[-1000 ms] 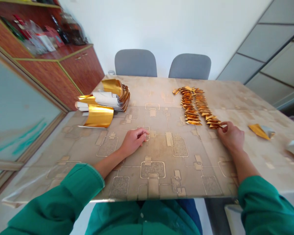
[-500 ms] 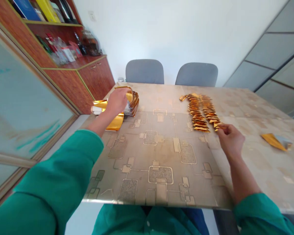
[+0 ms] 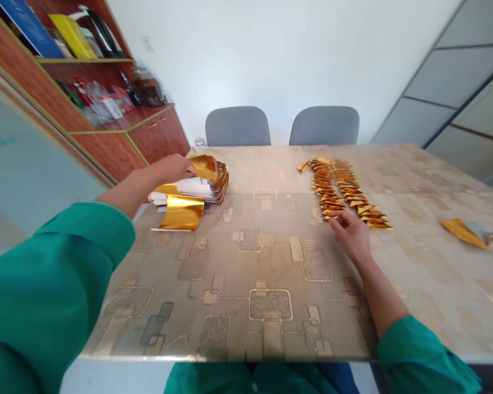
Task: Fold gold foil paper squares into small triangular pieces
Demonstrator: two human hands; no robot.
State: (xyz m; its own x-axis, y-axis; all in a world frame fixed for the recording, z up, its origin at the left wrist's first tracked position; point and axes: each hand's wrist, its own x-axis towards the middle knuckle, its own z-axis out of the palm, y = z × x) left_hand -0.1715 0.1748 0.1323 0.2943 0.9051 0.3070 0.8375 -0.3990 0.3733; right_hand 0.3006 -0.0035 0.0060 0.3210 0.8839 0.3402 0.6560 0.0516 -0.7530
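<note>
My left hand (image 3: 176, 168) is at the back left of the table, fingers closed at the edge of a stack of gold foil paper (image 3: 219, 183). It seems to pinch a sheet there; its fingertips are partly hidden. Toward me from the stack, a loose gold sheet (image 3: 184, 212) curves down onto the table. My right hand (image 3: 352, 236) has thumb and finger pinched on the near end of the left row of folded gold papers (image 3: 325, 189). Beside it runs the right row of folded gold papers (image 3: 350, 183), its near end behind my knuckles.
A single folded gold and silver paper (image 3: 468, 232) lies at the right. Beyond the patterned table (image 3: 246, 273) stand two grey chairs (image 3: 238, 126) against a white wall. A wooden cabinet (image 3: 160, 131) with bottles and bags is at the left.
My right hand has moved left from the near end of the right row to that of the left row. The right row's near end reaches farther out. My left hand has shifted left over the stack.
</note>
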